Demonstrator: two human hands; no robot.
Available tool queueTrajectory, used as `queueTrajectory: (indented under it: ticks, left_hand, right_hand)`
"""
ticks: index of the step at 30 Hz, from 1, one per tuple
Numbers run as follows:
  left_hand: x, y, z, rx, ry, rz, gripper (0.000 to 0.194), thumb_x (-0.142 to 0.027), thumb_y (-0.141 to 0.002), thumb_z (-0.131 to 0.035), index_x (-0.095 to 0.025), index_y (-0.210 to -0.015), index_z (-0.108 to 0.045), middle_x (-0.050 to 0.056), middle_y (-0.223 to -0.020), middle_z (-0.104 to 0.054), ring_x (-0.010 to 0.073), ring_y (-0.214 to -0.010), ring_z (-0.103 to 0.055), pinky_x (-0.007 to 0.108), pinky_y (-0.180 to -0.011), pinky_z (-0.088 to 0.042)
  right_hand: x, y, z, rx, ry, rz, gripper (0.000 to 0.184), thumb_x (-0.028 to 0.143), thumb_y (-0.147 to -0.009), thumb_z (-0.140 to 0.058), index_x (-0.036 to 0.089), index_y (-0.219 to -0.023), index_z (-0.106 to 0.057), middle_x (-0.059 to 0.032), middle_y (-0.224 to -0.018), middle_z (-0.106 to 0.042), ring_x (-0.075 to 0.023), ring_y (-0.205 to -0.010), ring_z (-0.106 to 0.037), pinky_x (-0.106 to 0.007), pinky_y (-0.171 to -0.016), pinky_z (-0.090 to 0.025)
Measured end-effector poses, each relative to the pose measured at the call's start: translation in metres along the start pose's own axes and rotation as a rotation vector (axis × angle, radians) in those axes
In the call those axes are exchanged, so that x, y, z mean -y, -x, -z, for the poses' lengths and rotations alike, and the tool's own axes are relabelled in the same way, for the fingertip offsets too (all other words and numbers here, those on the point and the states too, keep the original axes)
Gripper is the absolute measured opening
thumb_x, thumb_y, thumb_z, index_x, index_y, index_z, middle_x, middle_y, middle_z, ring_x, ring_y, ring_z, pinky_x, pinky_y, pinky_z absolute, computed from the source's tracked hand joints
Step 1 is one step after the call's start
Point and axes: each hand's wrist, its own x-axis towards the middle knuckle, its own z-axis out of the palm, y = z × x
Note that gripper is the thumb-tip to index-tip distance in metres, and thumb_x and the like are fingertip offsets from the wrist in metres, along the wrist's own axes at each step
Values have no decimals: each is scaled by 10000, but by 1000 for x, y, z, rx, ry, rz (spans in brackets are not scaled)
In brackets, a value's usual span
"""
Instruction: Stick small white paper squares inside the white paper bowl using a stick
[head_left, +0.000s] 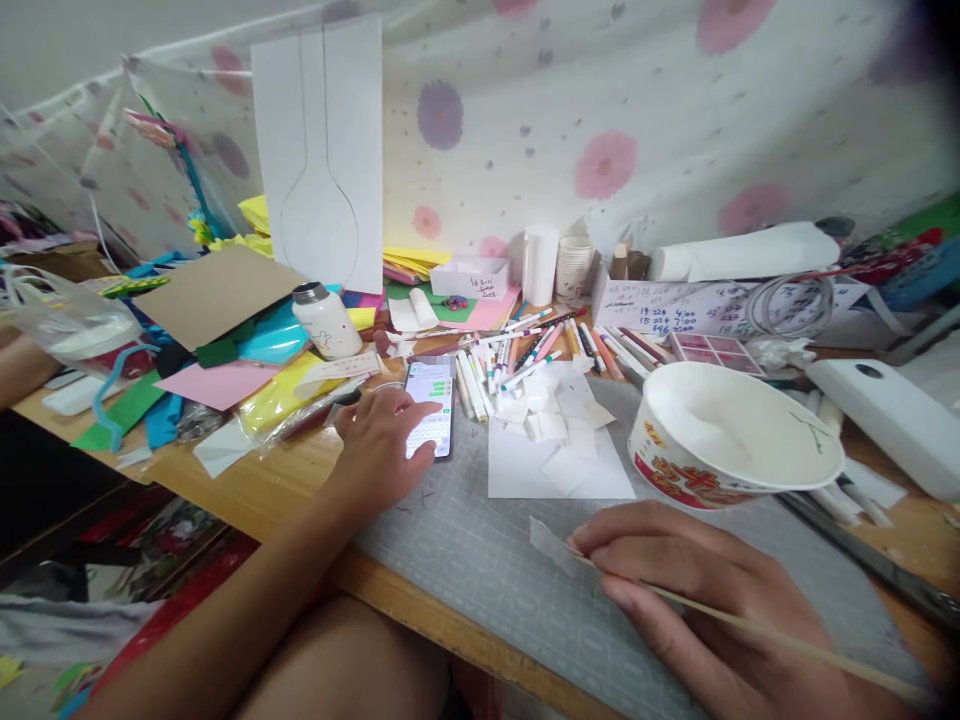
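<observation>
My left hand point(382, 440) rests over a phone point(431, 395) that lies on the table, its lit screen showing a chat and a keyboard. The thumb and a finger are stretched out on the screen. Lower right, my right hand point(697, 590) pinches a thin wooden stick point(757, 628), whose rear end points to the bottom right corner. A small translucent white scrap point(551, 545) is at the stick's front tip. Several torn white paper pieces point(566, 425) lie on a white sheet point(525, 475) between the hands.
A white paper bowl point(735, 420) with whitish contents stands right of the sheet, beside scissors point(870, 560). Markers point(517, 350) lie scattered behind. At left are coloured papers point(217, 385) and a white bottle point(326, 320). A tall board point(322, 150) with a drawn outline leans behind.
</observation>
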Motion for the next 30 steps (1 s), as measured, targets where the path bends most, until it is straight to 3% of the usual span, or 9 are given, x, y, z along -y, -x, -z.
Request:
queueTrajectory:
  ticks: [8,16,22,30]
  left_hand:
    - [-4,-4,-5,26,-23,-43,395,-282,-844,-603,-262,-1209,-752,123,-1152,-660,367,-1162,-573,567,-955,-390]
    - [9,10,3,-129,-23,51,342,-274,-884,-571,-261,-1181,-740,103,-1073,-676,338,-1054,-614,522,-913,-419]
    - [20,21,8,-232,-14,140,293,-282,-902,-540,-249,-1111,-743,95,-1035,-683,330,-1012,-634,508,-896,-416]
    - [9,21,14,-218,33,32,256,-280,-920,-517,-255,-1005,-758,62,-924,-721,284,-924,-676,460,-839,-421]
  right_hand:
    - [-1,0,0,17,24,-1,159,136,-964,-587,228,-884,-690,-5,-849,-843,-111,-707,-826,-112,-705,-648]
    - [-5,3,2,64,33,-2,171,144,-964,-596,219,-867,-714,-4,-866,-844,-96,-730,-825,-92,-750,-635]
    - [-3,3,0,14,21,5,197,174,-990,-576,223,-851,-707,-11,-829,-840,-111,-691,-823,-105,-711,-648]
    - [-8,4,2,72,28,4,162,113,-937,-603,213,-876,-715,-20,-868,-843,-107,-738,-827,-102,-751,-640]
